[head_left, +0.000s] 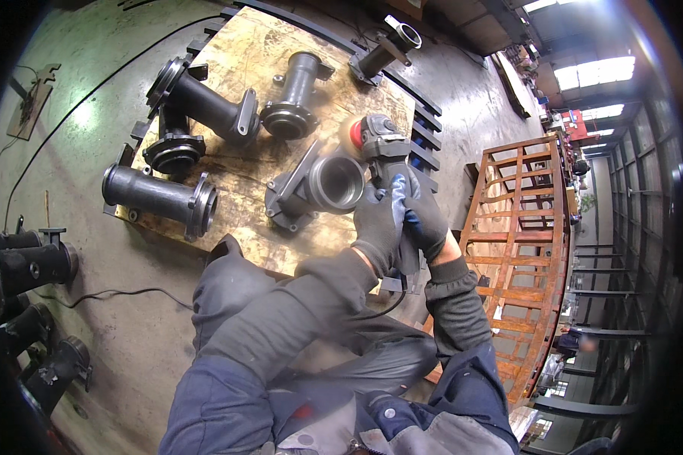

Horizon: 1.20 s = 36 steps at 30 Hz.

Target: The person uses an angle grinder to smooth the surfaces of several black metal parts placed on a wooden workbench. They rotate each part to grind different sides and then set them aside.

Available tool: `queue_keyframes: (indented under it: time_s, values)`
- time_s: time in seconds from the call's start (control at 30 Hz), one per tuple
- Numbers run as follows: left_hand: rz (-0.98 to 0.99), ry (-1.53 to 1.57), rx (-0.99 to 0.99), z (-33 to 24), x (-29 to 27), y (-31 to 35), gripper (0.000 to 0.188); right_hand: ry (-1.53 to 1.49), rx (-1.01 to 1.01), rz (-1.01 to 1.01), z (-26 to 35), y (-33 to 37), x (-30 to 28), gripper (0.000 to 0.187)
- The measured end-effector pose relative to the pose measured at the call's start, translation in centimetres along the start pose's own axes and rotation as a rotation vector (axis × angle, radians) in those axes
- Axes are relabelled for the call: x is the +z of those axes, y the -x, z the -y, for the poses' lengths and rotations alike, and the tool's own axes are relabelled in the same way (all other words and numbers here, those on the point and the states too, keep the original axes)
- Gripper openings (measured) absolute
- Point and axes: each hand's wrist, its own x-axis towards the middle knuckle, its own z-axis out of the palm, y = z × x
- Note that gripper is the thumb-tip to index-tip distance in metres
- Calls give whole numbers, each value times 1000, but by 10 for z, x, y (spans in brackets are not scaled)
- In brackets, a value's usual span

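Both my hands, in dark work gloves with blue palms, are wrapped round an angle grinder (387, 144). My left hand (379, 216) closes on its body from the left, and my right hand (425, 212) from the right. At the grinder's head is a red, round disc (354, 135), partly blurred. Just left of it, a grey flanged metal pipe fitting (300, 189) rests on the wooden board (239, 243), its round opening facing my hands. Whether the disc touches the fitting I cannot tell.
Several black pipe fittings (159, 199) lie or stand on the board's left and far parts; one fitting (383, 53) sits at its far right corner. More fittings (30, 265) are piled at left. A cable (114, 292) crosses the floor. A rusty metal frame (508, 250) stands at right.
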Motion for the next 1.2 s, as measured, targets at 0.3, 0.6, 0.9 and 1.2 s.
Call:
queue_keyframes:
  time_s: [0.3, 0.6, 0.9, 1.2]
  values:
    - [52, 102, -46, 2, -3, -13, 46, -49, 52, -38, 23, -1, 9, 40]
    - [46, -176, -1, -26, -6, 10, 34, -73, -25, -13, 14, 7, 7, 37]
    - [213, -117, -73, 36, -5, -13, 39, -216, 77, -269, 2, 35, 17, 26]
    - [75, -66, -27, 15, -11, 2, 34, 129, -84, -105, 13, 33, 17, 39]
